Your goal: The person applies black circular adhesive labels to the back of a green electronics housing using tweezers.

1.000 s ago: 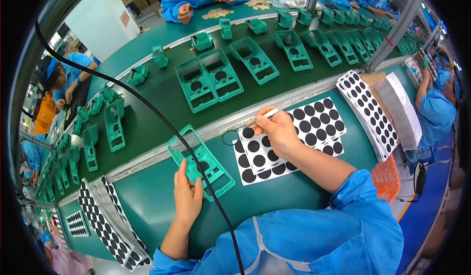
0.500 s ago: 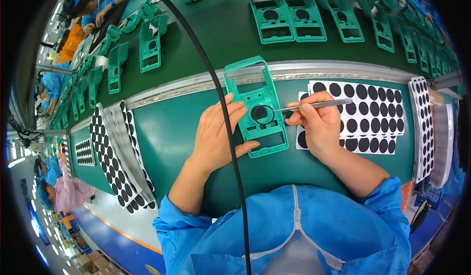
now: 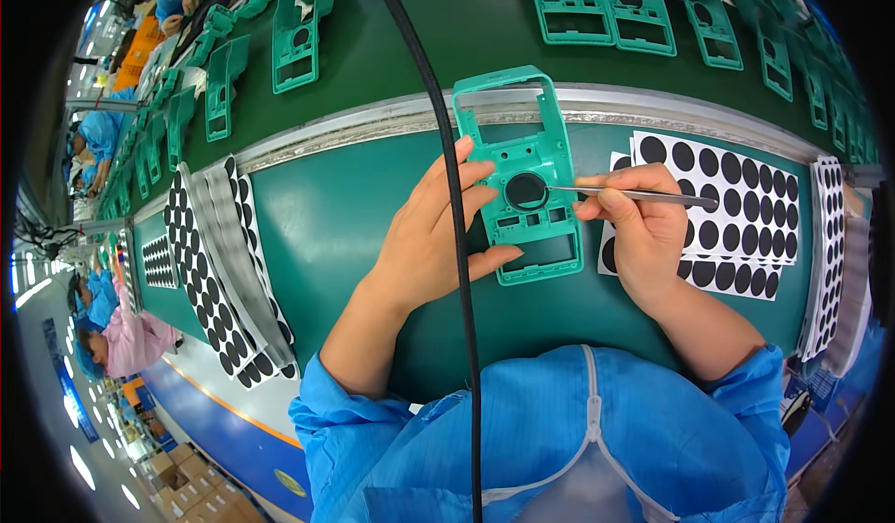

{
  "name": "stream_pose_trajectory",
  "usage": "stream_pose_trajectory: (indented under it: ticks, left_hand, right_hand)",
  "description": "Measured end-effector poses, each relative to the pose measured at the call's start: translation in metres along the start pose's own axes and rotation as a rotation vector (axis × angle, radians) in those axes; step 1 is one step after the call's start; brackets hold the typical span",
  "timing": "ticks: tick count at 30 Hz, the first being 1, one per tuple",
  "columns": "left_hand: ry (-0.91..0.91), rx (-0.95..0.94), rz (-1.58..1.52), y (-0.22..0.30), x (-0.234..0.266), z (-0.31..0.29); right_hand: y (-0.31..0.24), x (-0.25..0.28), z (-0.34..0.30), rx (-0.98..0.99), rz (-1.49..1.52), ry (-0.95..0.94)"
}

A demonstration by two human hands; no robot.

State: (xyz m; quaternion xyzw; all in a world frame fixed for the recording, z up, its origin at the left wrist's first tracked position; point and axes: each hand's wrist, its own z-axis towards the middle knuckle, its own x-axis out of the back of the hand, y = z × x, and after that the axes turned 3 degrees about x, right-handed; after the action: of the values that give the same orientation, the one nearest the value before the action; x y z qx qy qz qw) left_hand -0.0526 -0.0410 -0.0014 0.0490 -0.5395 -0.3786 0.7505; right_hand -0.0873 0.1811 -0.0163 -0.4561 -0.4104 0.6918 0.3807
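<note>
My left hand (image 3: 424, 234) grips a green plastic housing (image 3: 552, 155) by its left side, fingers on the upper part and thumb by the lower opening. The housing has a large window at the top, a smaller one below, and a round recess between them. A black round sticker (image 3: 526, 190) lies in that recess and seems to fill it. My right hand (image 3: 648, 248) pinches metal tweezers (image 3: 643, 195), whose tips reach the sticker's right edge. Under and beside the right hand lie white sheets of black round stickers (image 3: 736, 201).
Beyond a metal rail (image 3: 373, 124), more green housings (image 3: 643, 15) sit on a dark green surface. Further sticker sheets lie at left (image 3: 210, 290) and right (image 3: 825, 253). A black cable (image 3: 463, 290) crosses the view before my left hand. Co-workers (image 3: 126, 332) sit at left.
The sticker sat off-centre with a gap in the recess; now it fills the recess more evenly. The whole view has shifted, so hands and housing appear further right.
</note>
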Motion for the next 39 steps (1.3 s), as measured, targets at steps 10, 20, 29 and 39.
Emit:
stream_pose_trajectory:
  ticks: [10,20,29,39]
  left_hand:
    - [0.004,-0.010,-0.010,-0.0014,-0.0035,0.0010]
    - [-0.075,0.000,0.037,0.0008,0.0004,0.0009]
    - [-0.128,0.026,0.104,0.0031,0.0014,0.0021]
    - [-0.135,0.029,0.091,0.0026,0.0012,0.0033]
  right_hand:
    - [-0.0002,0.0023,0.0003,0.027,-0.048,-0.032]
    - [-0.0002,-0.0001,0.0000,0.026,-0.040,-0.026]
    - [0.0000,-0.0009,-0.0009,0.026,-0.051,-0.039]
    - [-0.0005,-0.0006,-0.0016,0.081,-0.045,-0.074]
